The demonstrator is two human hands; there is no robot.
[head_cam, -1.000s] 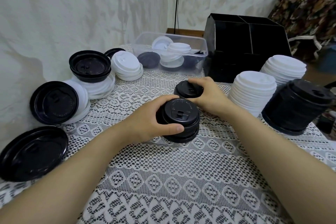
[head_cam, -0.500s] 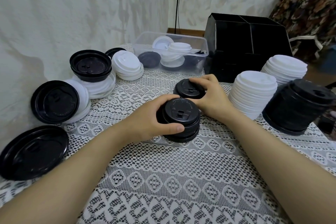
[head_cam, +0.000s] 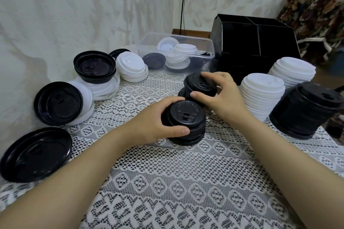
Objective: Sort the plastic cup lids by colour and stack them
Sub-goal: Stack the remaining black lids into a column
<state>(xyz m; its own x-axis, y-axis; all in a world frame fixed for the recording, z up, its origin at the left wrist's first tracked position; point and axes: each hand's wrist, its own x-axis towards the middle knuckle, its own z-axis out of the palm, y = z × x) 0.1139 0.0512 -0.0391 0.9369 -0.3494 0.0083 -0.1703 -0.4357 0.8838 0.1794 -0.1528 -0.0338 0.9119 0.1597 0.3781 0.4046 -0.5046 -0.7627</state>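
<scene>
My left hand (head_cam: 158,123) grips a short stack of small black lids (head_cam: 187,122) standing on the lace tablecloth (head_cam: 186,182) in the middle. Just behind it my right hand (head_cam: 222,96) holds a black lid (head_cam: 198,82), tilted and lifted slightly over another black lid beneath. To the right stand two tall stacks of white lids (head_cam: 262,95) (head_cam: 293,70) and a tall stack of black lids (head_cam: 305,109). At the left lie large black lids (head_cam: 35,153) (head_cam: 58,103) (head_cam: 95,67) mixed with white lids (head_cam: 133,67).
A clear plastic tub (head_cam: 176,52) at the back holds loose white lids and a black one. A black divided organiser box (head_cam: 255,42) stands to its right. A wall runs along the left and back. A patterned cloth (head_cam: 316,11) lies at far right.
My right hand has raised and tilted the black lid behind the stack, drawing it slightly up and right. My left hand stays on the small black stack.
</scene>
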